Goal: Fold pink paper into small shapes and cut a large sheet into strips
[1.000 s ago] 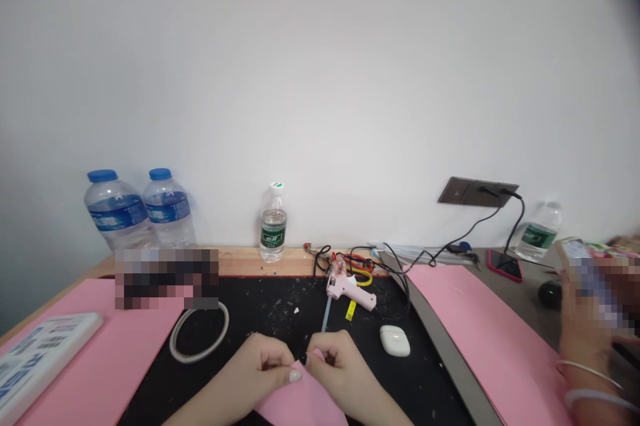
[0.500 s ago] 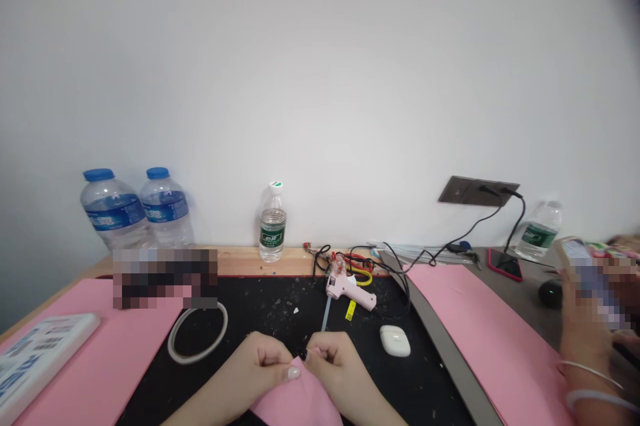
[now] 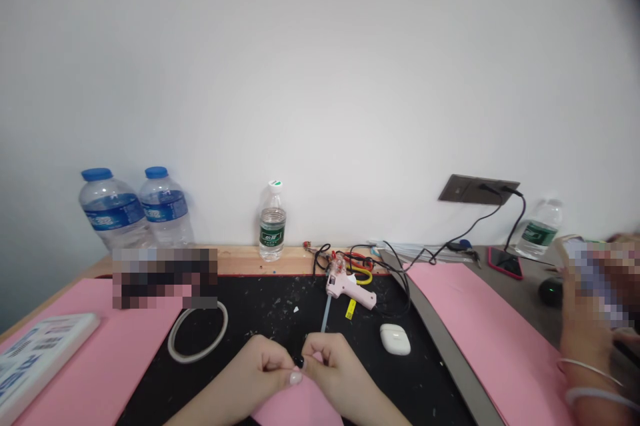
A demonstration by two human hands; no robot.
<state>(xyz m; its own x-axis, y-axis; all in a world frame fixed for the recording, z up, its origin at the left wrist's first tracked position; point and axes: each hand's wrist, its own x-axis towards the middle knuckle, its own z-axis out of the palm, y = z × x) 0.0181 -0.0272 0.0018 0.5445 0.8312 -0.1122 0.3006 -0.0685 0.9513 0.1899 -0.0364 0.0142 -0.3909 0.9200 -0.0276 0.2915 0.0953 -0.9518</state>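
As we look down at the black mat (image 3: 260,299), we count two hands at work, the left hand (image 3: 267,363) and the right hand (image 3: 333,359), each with its fingers closed on one pink paper (image 3: 297,406). We find it low in the middle, over the mat, pinched at its upper end; it looks plain and smooth, spreads wider towards us and runs out of view below. Whether it is folded, we cannot tell.

We count four bottles (image 3: 273,229) along the wall, two of them blue-capped, and two large pink sheets (image 3: 480,326) on the desk (image 3: 235,258), one each side. One white box (image 3: 45,366) rests on the left sheet. We also see one glue gun (image 3: 353,291), one ring (image 3: 190,359), one white case (image 3: 395,340), one phone (image 3: 505,263) lying flat, two plugs (image 3: 511,192) in one socket plate (image 3: 463,190), and a co-worker's hand (image 3: 583,333) wearing two bands (image 3: 600,395) at far right.
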